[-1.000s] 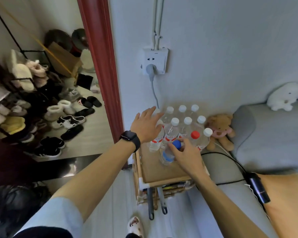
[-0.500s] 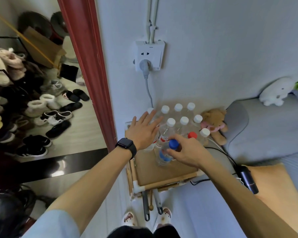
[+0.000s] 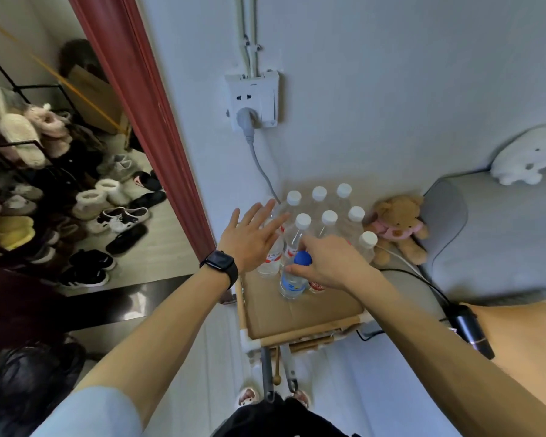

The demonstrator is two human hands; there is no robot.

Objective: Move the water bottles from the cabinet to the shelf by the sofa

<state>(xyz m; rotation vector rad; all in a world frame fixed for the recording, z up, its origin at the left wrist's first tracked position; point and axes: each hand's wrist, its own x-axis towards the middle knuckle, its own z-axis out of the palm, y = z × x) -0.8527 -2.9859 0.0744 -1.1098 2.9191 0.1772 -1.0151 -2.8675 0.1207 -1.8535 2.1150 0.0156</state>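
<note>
Several clear white-capped water bottles (image 3: 329, 217) stand in rows at the back of the small wooden shelf (image 3: 297, 313) beside the sofa. In front of them a blue-capped bottle (image 3: 292, 283) stands on the shelf top. My right hand (image 3: 331, 260) grips it at the neck, just under the cap, and hides a red-labelled bottle behind it. My left hand (image 3: 252, 238) is spread flat, fingers straight, over the leftmost bottle (image 3: 271, 261); whether it touches is unclear.
A teddy bear (image 3: 397, 227) leans between shelf and grey sofa (image 3: 501, 234). A wall socket (image 3: 252, 100) with a plugged cable is above. A black device (image 3: 470, 329) on a cord lies right. A red door frame (image 3: 139, 105) and a shoe rack (image 3: 29, 184) are left.
My right hand went from fingertips on the tilted blue-capped bottle to a grip round its neck, and the bottle now stands upright. The left hand stays spread over the left bottles.
</note>
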